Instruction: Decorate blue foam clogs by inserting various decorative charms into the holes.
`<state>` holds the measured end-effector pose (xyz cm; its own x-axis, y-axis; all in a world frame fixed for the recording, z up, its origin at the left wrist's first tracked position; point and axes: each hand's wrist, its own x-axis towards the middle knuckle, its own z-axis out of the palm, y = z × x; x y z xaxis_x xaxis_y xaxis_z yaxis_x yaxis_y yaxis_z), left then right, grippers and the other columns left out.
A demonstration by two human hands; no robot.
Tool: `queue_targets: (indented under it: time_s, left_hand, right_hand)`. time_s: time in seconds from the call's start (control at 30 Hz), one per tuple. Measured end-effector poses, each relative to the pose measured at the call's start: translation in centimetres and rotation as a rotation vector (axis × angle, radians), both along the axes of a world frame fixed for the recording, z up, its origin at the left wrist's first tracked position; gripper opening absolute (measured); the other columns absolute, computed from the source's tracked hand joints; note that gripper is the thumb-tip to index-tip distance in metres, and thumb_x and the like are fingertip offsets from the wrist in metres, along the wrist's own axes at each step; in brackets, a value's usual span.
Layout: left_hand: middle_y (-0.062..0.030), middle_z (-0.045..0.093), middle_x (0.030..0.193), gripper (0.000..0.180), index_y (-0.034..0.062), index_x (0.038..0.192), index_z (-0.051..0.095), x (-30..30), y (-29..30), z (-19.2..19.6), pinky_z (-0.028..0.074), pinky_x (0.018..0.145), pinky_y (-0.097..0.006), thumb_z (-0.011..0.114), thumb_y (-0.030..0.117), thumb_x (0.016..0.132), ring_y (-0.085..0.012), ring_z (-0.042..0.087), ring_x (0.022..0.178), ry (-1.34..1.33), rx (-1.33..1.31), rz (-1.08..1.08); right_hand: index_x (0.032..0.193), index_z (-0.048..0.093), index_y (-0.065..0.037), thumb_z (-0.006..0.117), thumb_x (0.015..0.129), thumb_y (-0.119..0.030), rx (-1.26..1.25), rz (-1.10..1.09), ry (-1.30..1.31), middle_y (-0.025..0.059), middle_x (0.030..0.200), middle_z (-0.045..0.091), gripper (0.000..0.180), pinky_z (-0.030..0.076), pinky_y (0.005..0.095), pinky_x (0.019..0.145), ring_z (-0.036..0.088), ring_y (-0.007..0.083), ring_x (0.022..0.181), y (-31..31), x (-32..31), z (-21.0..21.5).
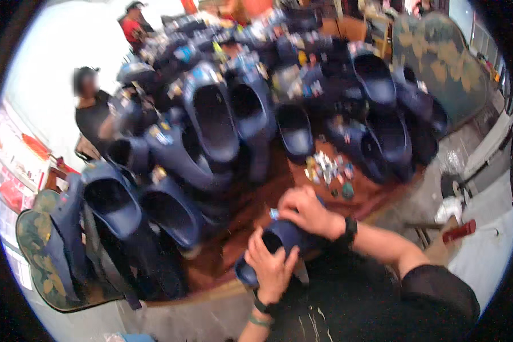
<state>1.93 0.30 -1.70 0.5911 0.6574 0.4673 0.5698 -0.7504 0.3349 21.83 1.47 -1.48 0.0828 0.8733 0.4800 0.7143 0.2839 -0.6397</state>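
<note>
A navy-blue clog (286,232) lies in front of my body at the table's near edge. My left hand (271,266) grips it at the opening, its fingers over the rim and the thumb spread along the side. Over the toe part bends my right hand (310,214), fingers closed; what sits between them is hidden. Beside those fingertips shows a small light-blue piece (274,214), too blurred to name. Just beyond the right hand lies a loose pile of small coloured shoe charms (329,170).
Many navy clogs, several decorated with charms, crowd the brown-covered table (225,251), including one clog (294,132) beyond the pile and another (114,208) at left. Patterned chair backs (439,68) stand at the sides. A person in black (94,111) sits at the far left.
</note>
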Motion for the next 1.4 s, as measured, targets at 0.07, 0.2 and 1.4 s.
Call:
queue_targets:
  time_s: [0.07, 0.2, 1.4]
  left_hand:
    - [-0.028, 0.038, 0.143, 0.036, 0.001, 0.069, 0.065, -0.3, -0.3, -0.5, 0.029, 0.1, -0.057, 0.078, 0.034, 0.076, -0.0459, 0.036, 0.129, -0.018, -0.085, 0.006]
    - [-0.0266, 0.041, 0.139, 0.03, 0.008, 0.071, 0.069, -0.6, -0.7, -0.8, 0.032, 0.095, -0.057, 0.078, 0.036, 0.075, -0.0429, 0.04, 0.125, -0.057, -0.063, 0.005]
    - [-0.0266, 0.037, 0.144, 0.027, 0.0022, 0.086, 0.069, -0.7, -0.1, -1.4, 0.035, 0.101, -0.053, 0.076, 0.028, 0.079, -0.0455, 0.037, 0.129, -0.117, 0.003, -0.033]
  right_hand:
    - [0.087, 0.067, -0.009, 0.067, 0.087, -0.024, 0.009, 0.024, -0.075, 0.0074, 0.091, 0.065, 0.015, 0.04, 0.0419, 0.082, 0.06, 0.0275, 0.092, -0.2, 0.0, -0.5]
    - [0.104, 0.071, -0.013, 0.065, 0.086, -0.014, 0.058, 0.275, -0.167, 0.0052, 0.101, 0.067, 0.019, 0.042, 0.0408, 0.084, 0.061, 0.0246, 0.099, -1.5, 1.1, 0.3]
    - [0.121, 0.063, -0.003, 0.071, 0.085, -0.021, -0.365, 0.936, 0.04, 0.0139, 0.118, 0.065, 0.04, 0.047, 0.0401, 0.095, 0.059, 0.0302, 0.112, 4.2, 4.7, 3.0]
